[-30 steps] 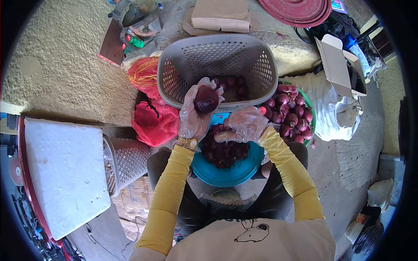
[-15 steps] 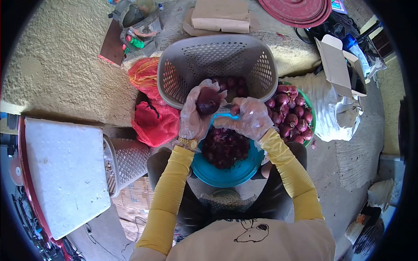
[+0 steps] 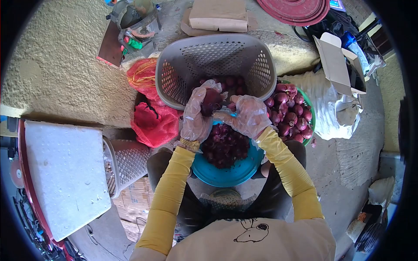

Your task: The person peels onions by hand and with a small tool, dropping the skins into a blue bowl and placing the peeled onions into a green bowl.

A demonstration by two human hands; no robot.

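Observation:
My left hand (image 3: 196,113), in a clear plastic glove, is wrapped round a large red onion (image 3: 211,102). Close on its right, my gloved right hand (image 3: 251,114) is closed on what looks like a small knife, its blade mostly hidden against the onion. Both hands are above a blue basin (image 3: 224,179) that contains dark red onion skins (image 3: 226,150). Just beyond them stands a grey perforated basket (image 3: 213,50) with several red onions (image 3: 233,81) at its bottom. To the right, a green basin (image 3: 311,108) is heaped with red onions (image 3: 291,115).
Red mesh sacks (image 3: 154,122) lie left of the basket. A white foam board (image 3: 65,174) and another perforated basket (image 3: 126,158) are farther left. Behind is a ledge with a cardboard box (image 3: 217,15) and a red lid (image 3: 298,8). A white sack (image 3: 326,108) lies right.
The onion has turned and shifted slightly right in my left hand. My right hand has moved a little left and its fingers have come closer to the onion.

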